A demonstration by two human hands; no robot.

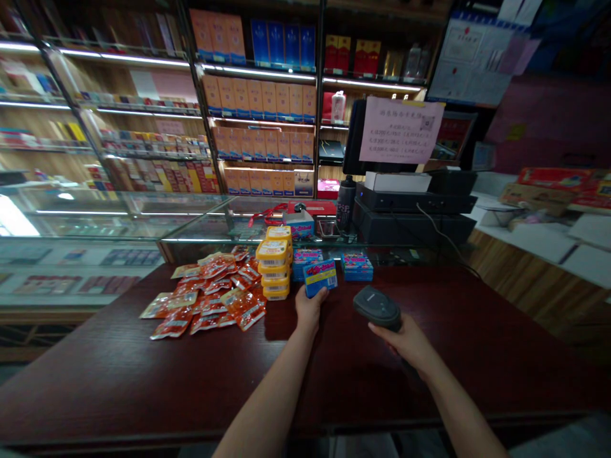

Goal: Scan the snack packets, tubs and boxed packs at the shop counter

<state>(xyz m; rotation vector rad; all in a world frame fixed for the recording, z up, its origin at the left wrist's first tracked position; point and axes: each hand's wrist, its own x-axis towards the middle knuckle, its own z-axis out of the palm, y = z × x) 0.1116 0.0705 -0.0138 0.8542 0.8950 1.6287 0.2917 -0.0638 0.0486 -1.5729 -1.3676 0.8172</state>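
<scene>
My left hand (309, 308) grips a small blue box (321, 278) with a yellow band and a barcode, held up above the dark wooden table. In my right hand (403, 343) is a dark grey barcode scanner (377, 306), its head angled toward the blue box but apart from it. Just left of the held box rises a stack of yellow tubs (274, 264). More blue boxes stand behind it, and another blue box pile (357, 267) sits to the right. A spread of orange snack packets (210, 289) lies further left.
Behind the table runs a glass counter (200, 219). On it stand a monitor with a pink paper sign (398, 130), a dark bottle (346, 200) and black till equipment (410, 222) with a cable. Shelves of boxed goods (260, 95) line the back; cartons (544, 197) are stacked at right.
</scene>
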